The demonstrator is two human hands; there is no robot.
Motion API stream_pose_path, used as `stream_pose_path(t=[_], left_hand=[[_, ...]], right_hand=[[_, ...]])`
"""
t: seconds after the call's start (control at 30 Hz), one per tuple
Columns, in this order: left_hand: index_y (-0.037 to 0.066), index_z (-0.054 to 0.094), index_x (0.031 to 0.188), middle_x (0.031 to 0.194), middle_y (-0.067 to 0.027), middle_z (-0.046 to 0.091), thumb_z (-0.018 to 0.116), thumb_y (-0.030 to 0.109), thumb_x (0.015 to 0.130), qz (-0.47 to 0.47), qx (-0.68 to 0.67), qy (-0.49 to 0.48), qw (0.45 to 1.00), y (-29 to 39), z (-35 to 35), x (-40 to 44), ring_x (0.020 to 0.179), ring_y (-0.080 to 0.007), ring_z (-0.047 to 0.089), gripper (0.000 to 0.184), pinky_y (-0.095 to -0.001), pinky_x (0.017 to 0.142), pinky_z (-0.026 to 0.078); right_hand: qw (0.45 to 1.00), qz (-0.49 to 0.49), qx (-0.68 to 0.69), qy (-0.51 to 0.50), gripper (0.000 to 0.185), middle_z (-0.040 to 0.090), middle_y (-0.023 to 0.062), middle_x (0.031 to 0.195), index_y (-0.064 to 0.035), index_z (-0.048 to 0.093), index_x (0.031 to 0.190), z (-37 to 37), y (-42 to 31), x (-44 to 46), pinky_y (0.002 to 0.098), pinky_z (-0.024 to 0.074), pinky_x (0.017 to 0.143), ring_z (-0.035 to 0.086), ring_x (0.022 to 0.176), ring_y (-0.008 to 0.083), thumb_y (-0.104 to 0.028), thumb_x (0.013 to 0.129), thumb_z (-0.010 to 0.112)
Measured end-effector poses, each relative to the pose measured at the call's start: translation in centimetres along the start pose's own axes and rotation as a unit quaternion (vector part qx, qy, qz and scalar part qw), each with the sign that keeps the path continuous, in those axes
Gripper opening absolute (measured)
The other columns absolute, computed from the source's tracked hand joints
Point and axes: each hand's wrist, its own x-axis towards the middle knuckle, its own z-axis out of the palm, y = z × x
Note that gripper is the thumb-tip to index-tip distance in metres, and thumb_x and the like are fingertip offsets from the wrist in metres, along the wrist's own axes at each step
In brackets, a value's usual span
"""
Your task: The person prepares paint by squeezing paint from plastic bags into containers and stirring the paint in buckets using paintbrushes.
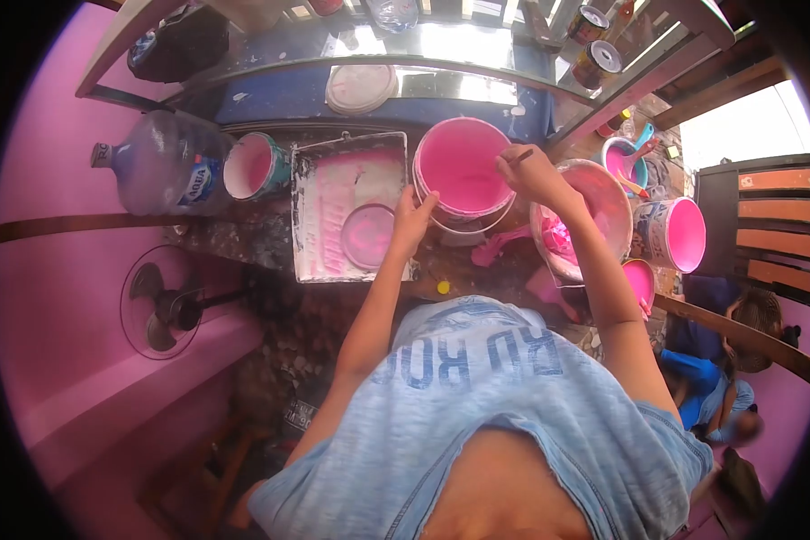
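A bucket coated inside with pink paint stands in front of me. My left hand grips its near-left rim, thumb over the edge. At the right rim my right hand is closed around a thin brown stick; its far end is hidden, so I cannot tell what kind of tool it is. Left of the bucket lies a paint tray with pink smears and a round lid in it. Below my right hand is a wide basin with bright pink material inside.
A large water jug and a paint-stained pail stand at left. At right are a tipped pink-lined bucket, a small pail with brushes, and several cans. A fan is at lower left. Other people sit at lower right.
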Motion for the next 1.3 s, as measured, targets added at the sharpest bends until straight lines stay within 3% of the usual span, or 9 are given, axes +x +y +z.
stream_pose_path(t=[0.13,0.3,0.4,0.53,0.7,0.8,0.87,1.1,1.3], left_hand=[[0.002,0.047,0.121,0.1,-0.0095,0.065,0.061,0.02,0.096,-0.028,-0.032,-0.006,0.999,0.1,0.1,-2.1,0.082,-0.0185,0.07,0.033,-0.0326,0.071,0.059],[0.0,0.053,0.124,0.111,-0.0096,0.064,0.063,0.015,0.093,0.056,0.02,0.011,0.998,-0.6,-0.3,-0.2,0.096,-0.0175,0.064,0.036,-0.0304,0.082,0.05],[0.0,0.053,0.124,0.111,-0.0092,0.065,0.062,0.014,0.093,0.07,0.063,0.01,0.996,-0.3,-1.6,0.6,0.098,-0.0166,0.062,0.035,-0.03,0.087,0.048],[0.001,0.049,0.123,0.107,-0.0076,0.064,0.061,0.014,0.095,0.063,0.035,-0.018,0.997,-0.3,-1.6,0.4,0.09,-0.0145,0.065,0.033,-0.0294,0.075,0.055],[0.003,0.048,0.122,0.106,-0.0064,0.062,0.058,0.014,0.097,0.073,0.058,-0.016,0.995,-1.0,-2.0,0.3,0.086,-0.0148,0.066,0.029,-0.0304,0.07,0.058],[0.003,0.049,0.123,0.108,-0.0078,0.063,0.059,0.015,0.095,0.037,0.061,-0.013,0.997,-0.9,-2.1,-0.2,0.091,-0.0155,0.064,0.032,-0.0311,0.077,0.054],[0.0,0.052,0.125,0.112,-0.0109,0.065,0.062,0.016,0.092,0.038,0.045,0.0,0.998,-1.3,-2.1,0.1,0.102,-0.017,0.06,0.039,-0.031,0.09,0.046],[-0.001,0.052,0.121,0.109,-0.015,0.064,0.062,0.018,0.09,0.108,0.126,-0.001,0.986,0.6,-1.0,-0.7,0.096,-0.0194,0.061,0.037,-0.0319,0.085,0.047],[-0.003,0.051,0.115,0.098,-0.0185,0.062,0.065,0.023,0.088,0.139,0.204,0.021,0.969,0.2,-0.4,-0.5,0.082,-0.0243,0.059,0.04,-0.0369,0.075,0.048]], right_hand=[[0.978,-0.024,0.159,-0.134,0.024,0.06,0.0221,0.065,0.0048,0.069,0.085,-0.8,-1.6,-1.1,0.0413,0.0491,0.066,0.063,0.065,0.0342,-0.017,0.089,0.06],[0.993,-0.03,0.095,0.063,0.021,0.065,0.0235,0.077,0.004,0.069,0.086,0.6,0.8,0.4,0.0412,0.0488,0.066,0.062,0.069,0.0365,-0.014,0.09,0.058],[0.993,0.035,0.06,-0.098,0.02,0.065,0.0237,0.077,0.0048,0.068,0.086,-1.2,1.0,-0.1,0.0408,0.0487,0.066,0.062,0.069,0.0375,-0.012,0.09,0.058],[0.963,0.025,0.254,-0.085,0.021,0.063,0.0263,0.079,0.0045,0.068,0.087,-0.3,-1.6,-0.7,0.0407,0.0487,0.066,0.06,0.068,0.0382,-0.013,0.09,0.057],[0.999,-0.01,0.037,-0.035,0.023,0.067,0.0201,0.08,0.0037,0.069,0.089,-0.5,0.6,-0.5,0.0388,0.0505,0.068,0.064,0.072,0.0313,-0.017,0.091,0.059],[0.966,0.059,0.198,-0.156,0.02,0.066,0.0216,0.083,0.0036,0.069,0.089,-1.4,-1.0,-0.9,0.0417,0.0501,0.068,0.064,0.075,0.0371,-0.014,0.089,0.058],[0.983,-0.008,0.17,-0.062,0.02,0.066,0.0213,0.083,0.0032,0.069,0.09,0.0,-0.2,-0.6,0.0416,0.0501,0.068,0.064,0.076,0.037,-0.014,0.089,0.059],[0.982,-0.114,0.151,-0.023,0.019,0.065,0.0202,0.083,0.0029,0.069,0.092,2.3,-0.2,-2.5,0.0411,0.05,0.067,0.064,0.074,0.035,-0.014,0.09,0.061],[0.992,-0.01,0.123,-0.02,0.018,0.064,0.0193,0.081,0.004,0.068,0.092,-0.7,0.3,-4.3,0.0392,0.0491,0.065,0.063,0.071,0.0341,-0.013,0.09,0.062]])
